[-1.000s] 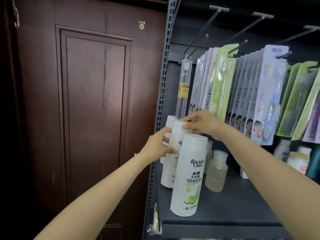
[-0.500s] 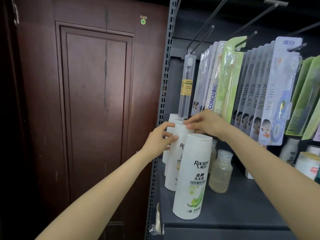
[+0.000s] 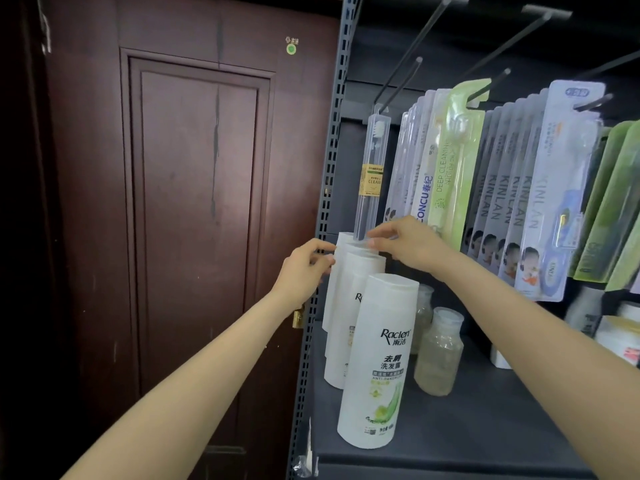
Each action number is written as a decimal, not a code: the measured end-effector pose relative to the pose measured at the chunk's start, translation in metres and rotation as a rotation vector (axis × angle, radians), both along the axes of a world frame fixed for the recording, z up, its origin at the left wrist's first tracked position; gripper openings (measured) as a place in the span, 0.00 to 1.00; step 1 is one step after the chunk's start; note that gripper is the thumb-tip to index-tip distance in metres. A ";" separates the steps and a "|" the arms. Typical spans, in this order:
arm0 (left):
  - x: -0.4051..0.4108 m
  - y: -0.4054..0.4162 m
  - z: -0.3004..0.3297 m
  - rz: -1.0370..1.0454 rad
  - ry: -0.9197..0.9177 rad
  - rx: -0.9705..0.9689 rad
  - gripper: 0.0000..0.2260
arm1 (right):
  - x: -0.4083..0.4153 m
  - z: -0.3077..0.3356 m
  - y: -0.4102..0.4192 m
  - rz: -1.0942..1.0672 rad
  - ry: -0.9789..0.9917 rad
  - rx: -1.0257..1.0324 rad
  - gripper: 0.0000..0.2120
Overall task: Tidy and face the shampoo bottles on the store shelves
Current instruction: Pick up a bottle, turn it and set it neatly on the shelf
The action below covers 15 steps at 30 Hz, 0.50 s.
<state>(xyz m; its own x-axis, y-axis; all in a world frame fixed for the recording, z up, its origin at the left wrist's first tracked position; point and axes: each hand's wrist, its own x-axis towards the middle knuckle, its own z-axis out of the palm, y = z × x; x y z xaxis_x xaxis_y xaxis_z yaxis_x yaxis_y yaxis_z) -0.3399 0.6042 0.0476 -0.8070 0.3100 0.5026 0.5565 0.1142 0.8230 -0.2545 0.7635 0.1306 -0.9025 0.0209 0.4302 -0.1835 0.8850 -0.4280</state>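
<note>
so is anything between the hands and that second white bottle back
Nothing visible: the left hand and right hand reach its cap level unobstructed. The front shampoo bottle stands nearer the camera, covering the second bottle lower down.

Smooth white plastic shampoo bottles [image 3: 375, 362] with a slight sheen stand on a matt dark grey metal shelf [image 3: 485, 427]. Glossy clear plastic toothbrush packs [image 3: 540, 188] hang above. Dark varnished wooden door [image 3: 194, 202].

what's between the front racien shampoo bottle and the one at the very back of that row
In the head view, one more white shampoo bottle stands between the front bottle and the back bottle, partly hidden; both hands reach to the tops behind.
</note>
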 end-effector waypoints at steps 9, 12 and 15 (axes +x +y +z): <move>-0.038 0.023 0.022 -0.252 -0.019 -0.170 0.12 | -0.006 -0.004 -0.009 -0.020 -0.186 0.010 0.16; -0.042 0.021 0.019 -0.388 -0.102 -0.116 0.13 | -0.003 -0.004 -0.012 -0.037 -0.187 0.001 0.14; -0.048 0.016 0.013 -0.487 -0.138 -0.153 0.15 | -0.002 -0.004 -0.015 -0.059 -0.175 -0.035 0.14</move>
